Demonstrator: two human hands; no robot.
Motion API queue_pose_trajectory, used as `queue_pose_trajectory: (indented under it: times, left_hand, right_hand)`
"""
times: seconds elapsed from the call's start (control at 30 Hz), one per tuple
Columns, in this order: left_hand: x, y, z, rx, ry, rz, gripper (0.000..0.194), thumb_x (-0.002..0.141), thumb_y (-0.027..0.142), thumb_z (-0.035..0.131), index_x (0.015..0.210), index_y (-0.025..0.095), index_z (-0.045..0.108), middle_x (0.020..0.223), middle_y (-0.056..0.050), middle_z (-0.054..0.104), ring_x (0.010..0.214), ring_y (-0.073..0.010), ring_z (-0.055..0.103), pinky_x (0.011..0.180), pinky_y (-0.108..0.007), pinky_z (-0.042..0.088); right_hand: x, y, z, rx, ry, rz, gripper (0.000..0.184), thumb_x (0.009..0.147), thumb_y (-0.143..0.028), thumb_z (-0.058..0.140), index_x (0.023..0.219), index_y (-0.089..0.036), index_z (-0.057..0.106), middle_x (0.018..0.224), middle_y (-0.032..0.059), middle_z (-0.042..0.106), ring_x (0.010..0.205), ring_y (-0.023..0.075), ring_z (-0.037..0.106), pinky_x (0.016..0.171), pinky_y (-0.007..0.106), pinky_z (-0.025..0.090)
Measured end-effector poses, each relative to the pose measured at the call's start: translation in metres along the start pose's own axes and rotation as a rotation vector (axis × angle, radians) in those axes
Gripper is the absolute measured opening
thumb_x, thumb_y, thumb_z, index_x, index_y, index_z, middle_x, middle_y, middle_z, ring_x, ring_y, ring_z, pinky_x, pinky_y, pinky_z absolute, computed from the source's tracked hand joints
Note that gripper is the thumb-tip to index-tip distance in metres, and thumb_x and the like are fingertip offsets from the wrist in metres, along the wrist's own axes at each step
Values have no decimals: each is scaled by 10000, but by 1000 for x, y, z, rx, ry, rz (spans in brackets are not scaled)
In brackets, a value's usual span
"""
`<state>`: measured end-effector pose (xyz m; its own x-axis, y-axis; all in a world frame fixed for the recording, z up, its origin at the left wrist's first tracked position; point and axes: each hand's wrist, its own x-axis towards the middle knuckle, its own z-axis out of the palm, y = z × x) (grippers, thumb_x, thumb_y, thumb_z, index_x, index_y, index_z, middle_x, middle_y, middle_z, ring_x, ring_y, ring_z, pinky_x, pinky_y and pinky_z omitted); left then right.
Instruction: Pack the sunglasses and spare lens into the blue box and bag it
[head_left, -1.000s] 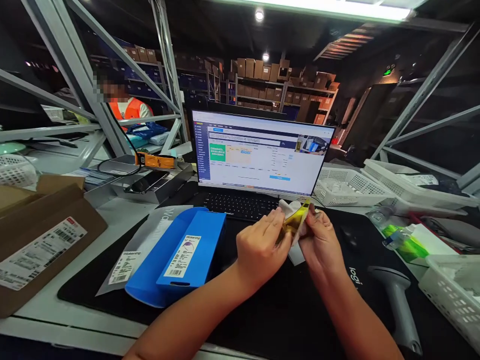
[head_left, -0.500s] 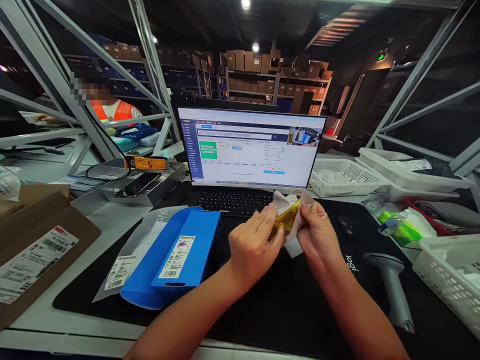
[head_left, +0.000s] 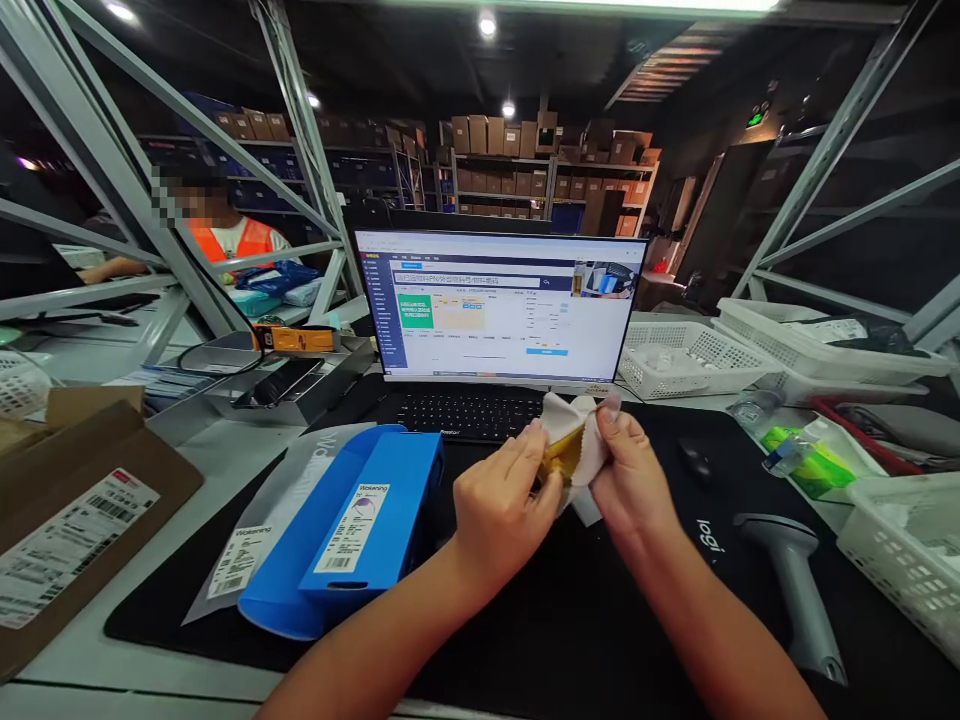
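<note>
While both hands meet above the black desk mat, the scene reads as follows.

Left hand [head_left: 504,503]: its grip is pinched on the near-left edge of a small yellow glossy item half wrapped in a white cloth [head_left: 568,447]; the thumb and forefinger are pressed onto it.

Right hand [head_left: 628,478]: its grip is closed on the right side of the same cloth-wrapped item, with the fingertips at the white fold's top.

Held item: it sits between the two hands, lifted clear of the black desk mat [head_left: 570,620], just in front of the black keyboard [head_left: 465,412] and below the lit computer monitor [head_left: 499,303].

Blue box: a blue flat cardboard box with a white barcode label [head_left: 352,525] lies on the mat to the left of the left hand, resting on a clear plastic sleeve [head_left: 259,520].

Right of the hands: a black computer mouse [head_left: 694,462] lies near the right hand, and a grey handheld barcode scanner [head_left: 795,590] lies farther out on the mat.

Containers: a white perforated plastic basket [head_left: 697,360] behind the mat holds small white packets; a second white perforated basket [head_left: 900,560] at the right edge holds pale items that are too blurred to tell apart.

Left edge of the worktop: a brown cardboard carton with a shipping label [head_left: 67,510].

Background: a person in an orange vest [head_left: 236,238] sits beyond the grey shelving frame.
</note>
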<state>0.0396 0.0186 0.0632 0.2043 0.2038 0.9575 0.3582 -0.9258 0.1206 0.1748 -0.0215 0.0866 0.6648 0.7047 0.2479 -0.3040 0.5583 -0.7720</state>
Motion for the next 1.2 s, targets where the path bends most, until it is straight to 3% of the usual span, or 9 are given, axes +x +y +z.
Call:
queue_pose_trajectory:
  times: [0.2, 0.33, 0.43, 0.53, 0.67, 0.83, 1.0, 1.1, 1.2]
  left_hand:
    - [4, -13, -3, -2, 1, -51, 345, 877, 106, 636, 1220, 105, 675, 1160, -124, 753, 1002, -216, 752, 889, -292, 621]
    - [4, -10, -1, -59, -11, -103, 329, 862, 117, 645, 1187, 125, 698, 1117, -102, 769, 942, -207, 762, 856, -295, 634]
    - [2, -5, -1, -85, -18, -76, 344, 847, 91, 639, 1185, 115, 697, 1142, -102, 762, 964, -217, 758, 896, -320, 632]
    - [4, -7, -3, -87, -10, -69, 336, 856, 95, 633, 1186, 100, 699, 1138, -119, 760, 975, -217, 757, 888, -308, 632]
    - [8, -17, -8, -55, 18, -94, 316, 859, 103, 635, 1163, 91, 718, 1110, -126, 767, 946, -211, 762, 841, -283, 636]
    - [10, -17, -8, -94, 47, -149, 285, 827, 128, 677, 1102, 102, 748, 1028, -107, 786, 860, -194, 768, 816, -266, 638]
    - [11, -10, -7, -126, 24, -97, 310, 820, 109, 661, 1119, 150, 734, 1051, -73, 786, 883, -190, 767, 850, -291, 639]
    - [13, -10, -8, -124, 15, -10, 298, 828, 98, 655, 1115, 145, 721, 1029, -67, 790, 856, -182, 767, 866, -296, 638]
    - [17, -13, -14, -132, -4, 1, 301, 833, 100, 641, 1118, 164, 716, 1036, -62, 789, 867, -181, 767, 867, -295, 638]
  right_hand:
    - [-36, 45, 3, -347, 19, -236, 623, 732, -470, 826, 501, -201, 313, 501, -70, 302, 524, 74, 272, 517, 247, 307]
    - [-15, 19, 2, -136, -86, -37, 668, 630, -429, 896, 535, -196, 277, 533, -63, 347, 553, 79, 314, 529, 233, 322]
    - [-5, 3, 2, 27, 1, 4, 693, 591, -462, 913, 580, -194, 275, 590, -55, 428, 582, 85, 384, 567, 231, 388]
    - [-23, 20, 2, -122, 85, -148, 620, 728, -527, 817, 593, -208, 303, 556, -61, 387, 538, 85, 350, 525, 234, 363]
    - [-48, 47, 2, -516, -25, -405, 609, 832, -437, 727, 516, -201, 264, 489, -62, 292, 486, 67, 261, 475, 242, 256]
    - [-26, 15, 4, -255, -199, -114, 672, 707, -444, 836, 535, -198, 235, 506, -69, 275, 515, 68, 256, 488, 228, 265]
    - [-3, -14, 2, 27, -83, 135, 744, 535, -375, 944, 551, -187, 224, 539, -61, 368, 532, 69, 326, 500, 217, 349]
    - [-1, -7, 1, 88, -3, 168, 640, 544, -392, 949, 580, -189, 343, 658, -27, 530, 634, 99, 471, 606, 240, 469]
    - [3, -2, -4, 73, 10, 82, 652, 573, -422, 936, 580, -188, 328, 637, -34, 507, 622, 93, 454, 594, 228, 450]
